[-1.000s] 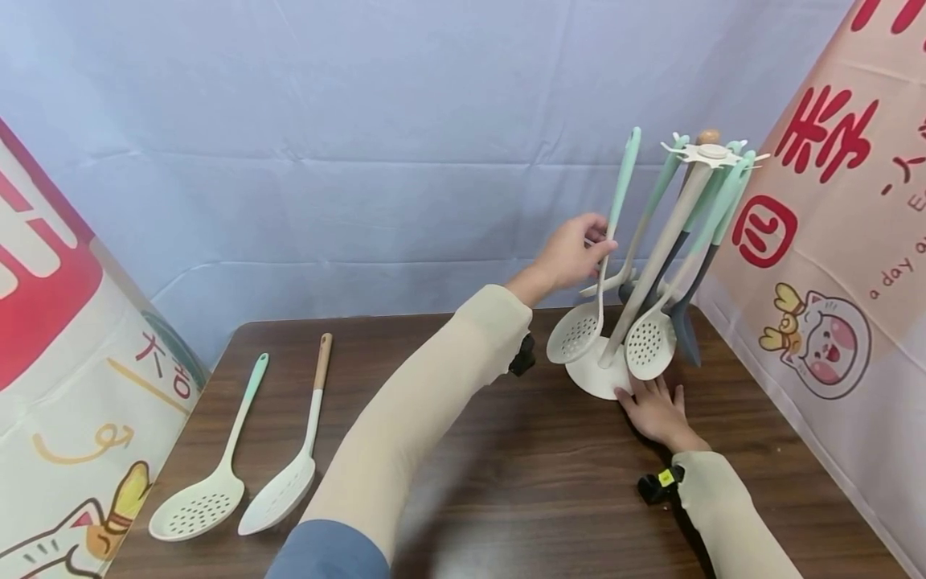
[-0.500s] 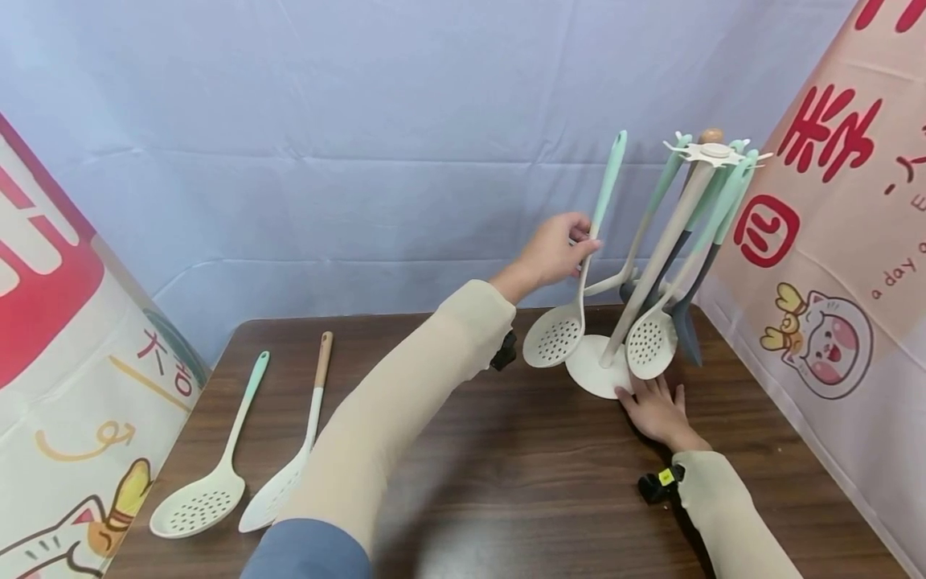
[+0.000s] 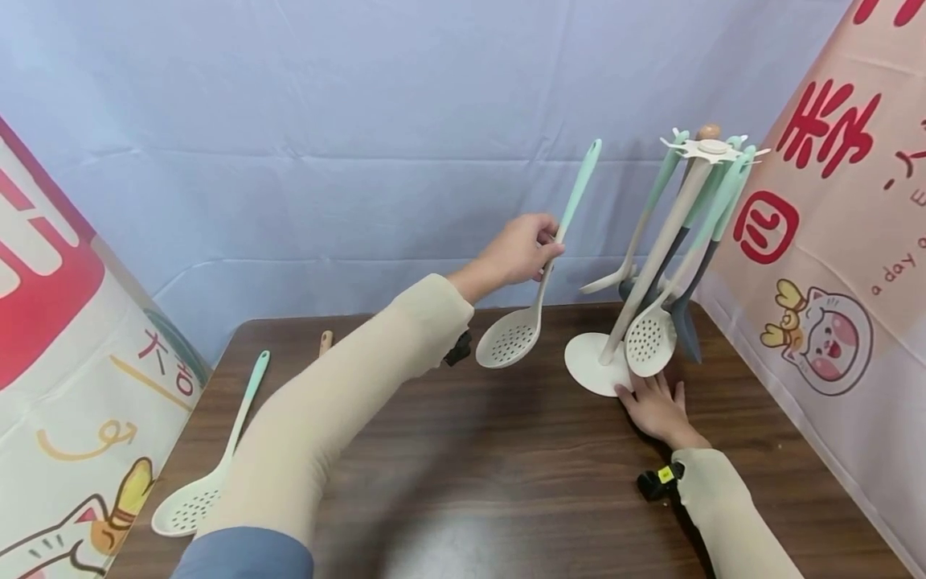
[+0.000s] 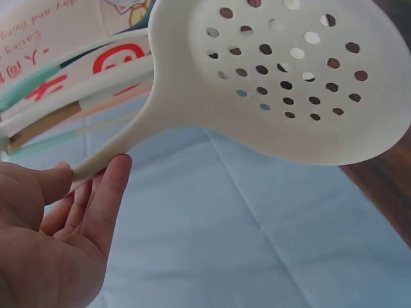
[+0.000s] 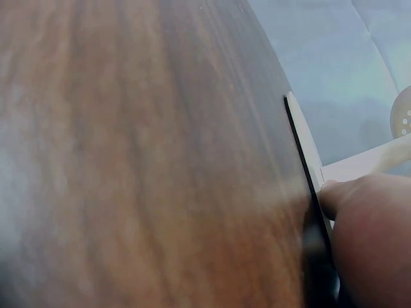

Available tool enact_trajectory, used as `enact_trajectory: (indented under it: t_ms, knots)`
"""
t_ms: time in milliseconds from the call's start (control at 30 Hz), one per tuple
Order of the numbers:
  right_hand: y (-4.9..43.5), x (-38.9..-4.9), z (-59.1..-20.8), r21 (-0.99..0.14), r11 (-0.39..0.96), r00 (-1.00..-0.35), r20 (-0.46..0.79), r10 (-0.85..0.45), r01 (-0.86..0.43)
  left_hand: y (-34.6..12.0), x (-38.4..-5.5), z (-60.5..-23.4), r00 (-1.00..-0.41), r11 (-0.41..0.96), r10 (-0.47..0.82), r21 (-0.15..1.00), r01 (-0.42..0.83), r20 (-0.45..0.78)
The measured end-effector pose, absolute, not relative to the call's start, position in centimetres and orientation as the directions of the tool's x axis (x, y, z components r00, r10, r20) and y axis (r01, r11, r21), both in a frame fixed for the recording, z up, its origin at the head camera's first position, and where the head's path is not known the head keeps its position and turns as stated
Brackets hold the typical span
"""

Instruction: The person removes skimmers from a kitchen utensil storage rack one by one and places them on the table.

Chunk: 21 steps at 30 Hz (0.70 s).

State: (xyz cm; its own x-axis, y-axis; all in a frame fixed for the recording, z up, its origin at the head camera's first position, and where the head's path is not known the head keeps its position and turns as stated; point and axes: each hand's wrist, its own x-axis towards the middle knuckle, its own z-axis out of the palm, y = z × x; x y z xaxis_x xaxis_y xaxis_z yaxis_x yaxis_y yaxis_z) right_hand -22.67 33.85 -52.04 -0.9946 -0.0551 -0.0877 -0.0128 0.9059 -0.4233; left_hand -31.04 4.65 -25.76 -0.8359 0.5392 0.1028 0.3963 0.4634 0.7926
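My left hand (image 3: 517,249) pinches a skimmer (image 3: 509,338) by its stem, just below the mint-green handle. Its cream, hole-dotted bowl hangs low over the table, left of the utensil rack. In the left wrist view, thumb and fingers close on the stem below the wide perforated bowl (image 4: 186,83). With fingers spread, my right hand (image 3: 658,414) rests at the white round base (image 3: 589,366) of the rack, partly behind a hanging slotted spoon (image 3: 649,342). The right wrist view has the right thumb (image 5: 340,196) at the base's edge.
Several utensils hang from the rack's star-shaped top (image 3: 711,149), including a dark grey one (image 3: 686,330). At the table's left lies another mint-handled skimmer (image 3: 191,503). A wooden handle (image 3: 326,342) shows behind the left sleeve. Cloth walls enclose the wooden table (image 3: 463,490).
My left hand has carried the skimmer leftward, away from the rack. The left sleeve now covers most of the wooden-handled utensil. My right hand has stayed at the base.
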Motion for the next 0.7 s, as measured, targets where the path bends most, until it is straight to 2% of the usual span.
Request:
enact_trajectory:
  t_ms: [467,700]
  knots:
    - [33.9,-22.6,-52.1,-0.420,0.908,-0.994,-0.098,-0.054,-0.008,0.4,-29.3,-23.9,-0.869,0.499,0.490,0.794,0.347,0.072]
    - [33.9,-22.6,-52.0,-0.421,0.907,-0.994,-0.094,-0.054,-0.009,-2.2,-28.8,-24.0,-0.886,0.547,0.464,0.788,0.284,-0.004]
